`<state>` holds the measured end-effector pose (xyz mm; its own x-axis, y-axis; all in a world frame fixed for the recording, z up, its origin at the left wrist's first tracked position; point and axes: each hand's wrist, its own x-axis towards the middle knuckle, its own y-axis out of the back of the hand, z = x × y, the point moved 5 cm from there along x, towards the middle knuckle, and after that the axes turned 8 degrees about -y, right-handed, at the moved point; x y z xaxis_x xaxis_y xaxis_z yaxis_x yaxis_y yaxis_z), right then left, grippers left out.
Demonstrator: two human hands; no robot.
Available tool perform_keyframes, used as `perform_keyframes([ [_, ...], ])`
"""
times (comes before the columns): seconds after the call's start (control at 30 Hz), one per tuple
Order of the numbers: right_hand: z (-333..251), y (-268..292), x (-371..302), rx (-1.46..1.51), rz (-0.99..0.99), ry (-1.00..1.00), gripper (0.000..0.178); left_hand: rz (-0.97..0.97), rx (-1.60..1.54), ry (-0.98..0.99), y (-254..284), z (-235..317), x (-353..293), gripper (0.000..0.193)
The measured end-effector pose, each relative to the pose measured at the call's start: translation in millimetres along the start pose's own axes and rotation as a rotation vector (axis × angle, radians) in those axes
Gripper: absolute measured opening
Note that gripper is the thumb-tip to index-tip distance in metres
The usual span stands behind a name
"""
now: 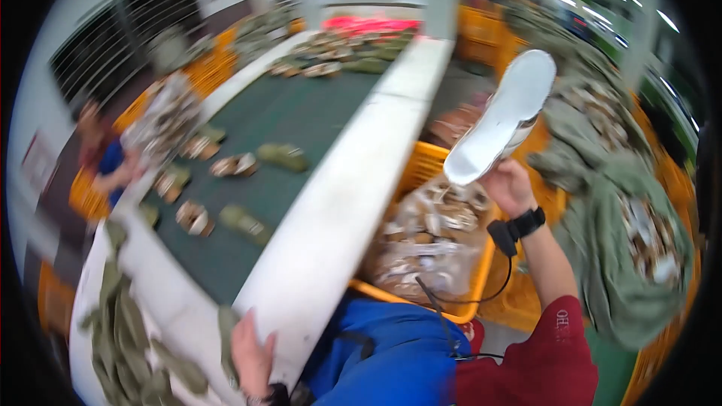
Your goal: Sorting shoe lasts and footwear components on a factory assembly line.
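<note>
My right hand [511, 186] is raised over the right side, its fingers closed on a sandal [500, 116] with a long white, foot-shaped face. Strap-like parts show at the sandal's edge by my fingers. My left hand [252, 353] rests low on the white conveyor edge [323, 210], its fingers stretched and the thumb apart. Beside those fingers lies an olive-green pad [228, 334]; the hand does not appear to grip it. Below my right hand stands a yellow crate [481, 286] with a clear plastic bag [429, 248] of brown and white pieces.
A dark green belt [263, 120] carries several tan pieces and olive pads. More olive pads [124, 338] heap at lower left. Across the belt, another person [105, 158] is beside a bulky plastic bag [162, 120]. Green cloth sacks [624, 286] fill crates at right.
</note>
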<state>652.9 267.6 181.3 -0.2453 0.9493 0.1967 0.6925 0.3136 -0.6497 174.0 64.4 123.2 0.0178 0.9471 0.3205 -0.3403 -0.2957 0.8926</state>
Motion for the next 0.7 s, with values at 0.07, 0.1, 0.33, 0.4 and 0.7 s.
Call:
perform_keyframes([
  [0.07,70.1,-32.1,37.1,0.073,-0.164,-0.181,0.045,0.071,-0.016,-0.095,5.1,21.2,11.1,0.059],
  [0.1,97.5,-46.3,49.0,0.078,-0.193,-0.274,0.046,0.093,0.001,-0.039,5.5,18.7,8.1,0.059],
  [0.33,148.6,-109.9,62.3,0.086,-0.139,-0.425,0.037,0.022,0.002,0.143,3.2,-27.3,-34.0,0.055],
  [0.4,151.1,-129.8,38.9,-0.712,-0.156,-0.287,0.035,0.07,-0.342,0.116,0.2,-14.0,-11.9,0.062],
  [0.7,180.1,-219.9,-44.6,-1.606,-0.678,0.716,0.01,0.337,-1.765,0.157,-19.9,31.2,75.3,0.057],
])
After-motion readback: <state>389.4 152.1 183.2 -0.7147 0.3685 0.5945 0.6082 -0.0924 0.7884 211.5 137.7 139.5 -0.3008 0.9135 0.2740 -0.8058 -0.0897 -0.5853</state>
